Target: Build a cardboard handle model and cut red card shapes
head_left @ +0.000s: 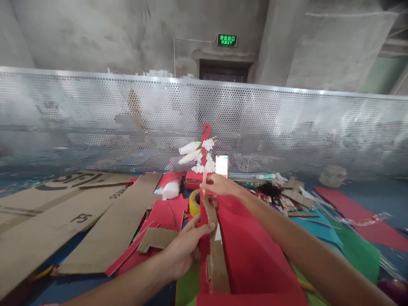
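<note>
1. Taking the middle of the view as the clock's centre, the red board spreads towards five o'clock, with a brown cardboard strip lying along its near-left side at six.
2. The left hand, just past six o'clock, is closed part-way on the board's edge, its thumb over the cardboard strip.
3. The right hand, at five o'clock, has its fingertips nearly together, pinching a narrow pale strip.
4. At eleven o'clock from the right hand, white flowers cluster around a looped red strip.
5. A yellow tape roll sits at twelve o'clock from the left hand.
6. Large cardboard sheets lie at eight o'clock; a green sheet lies at four.
</note>
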Tool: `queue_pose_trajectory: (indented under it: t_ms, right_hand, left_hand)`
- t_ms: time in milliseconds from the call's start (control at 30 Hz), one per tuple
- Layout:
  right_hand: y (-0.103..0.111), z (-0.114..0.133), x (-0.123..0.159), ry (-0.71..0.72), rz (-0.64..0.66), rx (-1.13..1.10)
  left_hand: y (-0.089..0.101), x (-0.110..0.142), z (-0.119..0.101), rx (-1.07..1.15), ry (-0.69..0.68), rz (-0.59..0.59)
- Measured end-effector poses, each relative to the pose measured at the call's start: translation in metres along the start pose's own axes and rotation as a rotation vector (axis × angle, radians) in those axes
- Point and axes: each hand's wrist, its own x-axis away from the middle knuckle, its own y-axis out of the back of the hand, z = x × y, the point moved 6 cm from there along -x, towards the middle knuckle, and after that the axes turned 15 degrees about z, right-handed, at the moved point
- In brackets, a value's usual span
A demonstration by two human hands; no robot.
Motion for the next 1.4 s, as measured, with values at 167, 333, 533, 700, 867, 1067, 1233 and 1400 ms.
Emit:
queue_pose_trajectory:
  t_ms: [167, 333, 533, 700, 867, 1067, 1233, 1400]
  right_hand:
    - [0.002, -0.005, 0.003, -0.007, 0.001, 0.019]
    - [0.013, -0.009, 0.014, -0.032, -0.053, 0.041]
    - [0.005, -0.009, 0.005, -0.005, 0.000, -0.050]
    - [-0.003, -0.014, -0.004, -0.012, 0.044, -0.124]
    - [0.007, -0.022, 0.006, -0.016, 0.016, -0.113]
    - [0.013, -0.033, 0.019, -0.038, 0.001, -0.113]
    - [0.010, -0.031, 0.020, -0.002, -0.023, -0.099]
    - [0.007, -0.023, 0.025, 0.001, -0.033, -0.058]
  left_hand:
    - [-0.002, 0.001, 0.000, 0.006, 0.004, 0.023]
    - [0.000, 0.001, 0.000, 0.039, 0.007, -0.015]
    - [-0.004, 0.004, -0.002, -0.002, 0.012, -0.015]
    - [0.000, 0.003, -0.001, -0.016, 0.021, -0.016]
    - [0.000, 0.001, 0.000, -0.024, 0.012, 0.026]
    - [-0.001, 0.002, -0.001, -0.009, 0.000, 0.020]
    - [0.004, 0.003, 0.000, -0.024, 0.041, -0.040]
    - [0.003, 0.004, 0.000, 0.021, 0.027, -0.038]
